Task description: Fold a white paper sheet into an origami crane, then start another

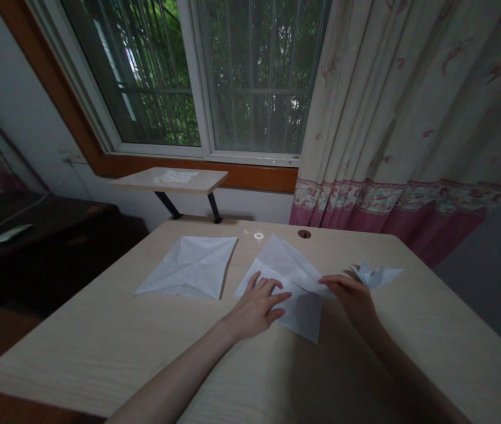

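1. Two hands, set apart, worked one partly folded sheet mid-worktop: the left hand lay spread over it, the right hand pinched its right edge. Its folding looked unfinished.
2. To the left, one creased sheet lay opened out.
3. To the right, one folded paper figure seemed complete.
4. Beyond, one raised shelf held white paper, layers uncountable.
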Demonstrator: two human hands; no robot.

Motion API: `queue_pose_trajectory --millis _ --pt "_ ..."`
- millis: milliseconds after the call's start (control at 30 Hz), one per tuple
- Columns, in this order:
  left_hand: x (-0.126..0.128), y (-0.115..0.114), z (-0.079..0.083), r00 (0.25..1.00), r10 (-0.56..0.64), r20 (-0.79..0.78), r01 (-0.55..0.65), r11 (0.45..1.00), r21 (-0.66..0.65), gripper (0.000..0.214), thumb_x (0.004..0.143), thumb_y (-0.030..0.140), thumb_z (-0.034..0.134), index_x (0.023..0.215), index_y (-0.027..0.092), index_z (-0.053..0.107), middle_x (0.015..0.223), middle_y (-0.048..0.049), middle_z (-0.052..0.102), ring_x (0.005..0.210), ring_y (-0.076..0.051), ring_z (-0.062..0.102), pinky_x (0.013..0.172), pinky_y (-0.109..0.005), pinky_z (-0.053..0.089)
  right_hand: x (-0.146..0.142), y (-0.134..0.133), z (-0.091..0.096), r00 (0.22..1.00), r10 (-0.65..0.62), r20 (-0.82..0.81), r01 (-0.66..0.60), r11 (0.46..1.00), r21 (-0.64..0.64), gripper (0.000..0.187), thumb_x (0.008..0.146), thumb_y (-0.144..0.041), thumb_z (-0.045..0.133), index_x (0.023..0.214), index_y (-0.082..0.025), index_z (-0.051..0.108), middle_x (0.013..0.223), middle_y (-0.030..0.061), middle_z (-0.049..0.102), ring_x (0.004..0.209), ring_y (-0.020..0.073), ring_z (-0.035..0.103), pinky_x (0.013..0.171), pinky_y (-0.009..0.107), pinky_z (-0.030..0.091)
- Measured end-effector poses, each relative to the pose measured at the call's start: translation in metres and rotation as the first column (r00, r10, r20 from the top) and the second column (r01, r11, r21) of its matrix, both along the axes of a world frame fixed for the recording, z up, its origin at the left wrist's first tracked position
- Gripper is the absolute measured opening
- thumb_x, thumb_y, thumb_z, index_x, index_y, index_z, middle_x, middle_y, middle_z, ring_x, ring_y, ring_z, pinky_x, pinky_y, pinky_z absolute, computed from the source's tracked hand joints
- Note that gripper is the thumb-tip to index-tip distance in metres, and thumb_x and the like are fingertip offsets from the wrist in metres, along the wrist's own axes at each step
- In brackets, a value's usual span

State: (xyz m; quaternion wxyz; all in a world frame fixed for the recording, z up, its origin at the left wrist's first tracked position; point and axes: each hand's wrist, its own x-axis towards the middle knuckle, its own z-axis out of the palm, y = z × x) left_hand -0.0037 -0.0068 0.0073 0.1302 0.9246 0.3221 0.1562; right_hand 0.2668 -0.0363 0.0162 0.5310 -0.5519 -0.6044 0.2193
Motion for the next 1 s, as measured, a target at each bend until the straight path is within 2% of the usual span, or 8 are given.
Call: queue_pose_trajectory --millis 200,300,367,433,533,667,833,1000 --pt "-0.003 -0.003 0.003 0.997 -0.074 0.033 0.075 0.996 -0.048 0.038 0.098 0.02 0.059 0.135 0.03 0.062 0.149 -0.006 0.055 0.139 -0.027 0.048 0.123 -0.061 0.021 0.007 0.0 -0.003 0.998 0.062 0.003 -0.062 0.998 0.021 0.037 0.092 -0.049 0.052 0.094 -0.025 0.08 0.099 0.0055 0.079 0.092 0.0256 0.071 0.077 0.035 0.056" --pt "-0.003 -0.003 0.003 0.995 -0.092 0.05 0.096 0.992 -0.081 0.035 0.099 0.026 0.059 0.134 0.029 0.063 0.147 -0.0063 0.057 0.139 -0.025 0.051 0.125 -0.059 0.017 0.007 0.001 -0.006 0.999 0.024 0.022 -0.025 0.999 0.023 0.039 0.094 -0.053 0.053 0.101 -0.024 0.078 0.106 0.007 0.077 0.097 0.0266 0.07 0.078 0.035 0.056" --pt "-0.003 -0.002 0.003 0.994 -0.086 0.064 0.092 0.991 -0.097 0.031 0.1 0.032 0.06 0.129 0.029 0.067 0.145 -0.0068 0.06 0.137 -0.024 0.053 0.125 -0.057 0.015 0.006 0.003 -0.01 0.999 -0.009 0.053 0.008 1.0 0.002 0.038 0.089 -0.053 0.061 0.107 -0.023 0.076 0.106 0.0075 0.077 0.087 0.025 0.07 0.07 0.033 0.055" --pt "-0.003 -0.001 0.004 0.994 -0.074 0.076 0.082 0.991 -0.108 0.028 0.1 0.037 0.06 0.124 0.028 0.07 0.142 -0.0071 0.062 0.135 -0.024 0.056 0.126 -0.056 0.015 0.007 0.005 -0.015 0.995 -0.046 0.094 0.049 0.999 -0.024 0.04 0.085 -0.053 0.066 0.109 -0.022 0.075 0.096 0.0068 0.077 0.067 0.0208 0.065 0.057 0.03 0.051" --pt "-0.002 -0.001 0.005 0.994 -0.062 0.087 0.073 0.989 -0.131 0.027 0.099 0.039 0.061 0.121 0.028 0.072 0.139 -0.0068 0.065 0.133 -0.024 0.058 0.125 -0.057 0.017 0.01 0.007 -0.019 0.985 -0.104 0.139 0.107 0.994 -0.016 0.04 0.084 -0.053 0.064 0.108 -0.022 0.075 0.084 0.005 0.074 0.054 0.0176 0.056 0.051 0.03 0.046" --pt "-0.002 -0.001 0.006 0.993 -0.06 0.105 0.075 0.986 -0.152 0.023 0.098 0.038 0.062 0.115 0.028 0.075 0.133 -0.0057 0.069 0.129 -0.024 0.061 0.124 -0.057 0.019 0.014 0.008 -0.02 0.984 -0.122 0.132 0.121 0.993 0.011 0.037 0.083 -0.05 0.064 0.105 -0.023 0.075 0.086 0.0042 0.074 0.056 0.0175 0.055 0.055 0.031 0.047" --pt "-0.004 0.001 0.003 0.983 -0.061 0.171 0.087 0.985 -0.152 0.016 0.097 0.035 0.064 0.103 0.029 0.078 0.118 -0.0013 0.076 0.119 -0.021 0.068 0.125 -0.054 0.017 0.014 0.009 -0.02 0.981 -0.149 0.122 0.147 0.989 0.024 0.034 0.081 -0.045 0.064 0.104 -0.023 0.075 0.083 0.004 0.074 0.06 0.0193 0.057 0.059 0.032 0.048" --pt "-0.003 0.001 0.004 0.976 -0.071 0.205 0.097 0.989 -0.116 0.016 0.098 0.032 0.063 0.096 0.025 0.077 0.106 0.0004 0.079 0.105 -0.018 0.073 0.125 -0.049 0.018 0.018 0.013 -0.028 0.976 -0.145 0.161 0.14 0.989 0.044 0.032 0.079 -0.04 0.062 0.103 -0.023 0.075 0.097 0.0069 0.076 0.075 0.0242 0.065 0.07 0.037 0.053"
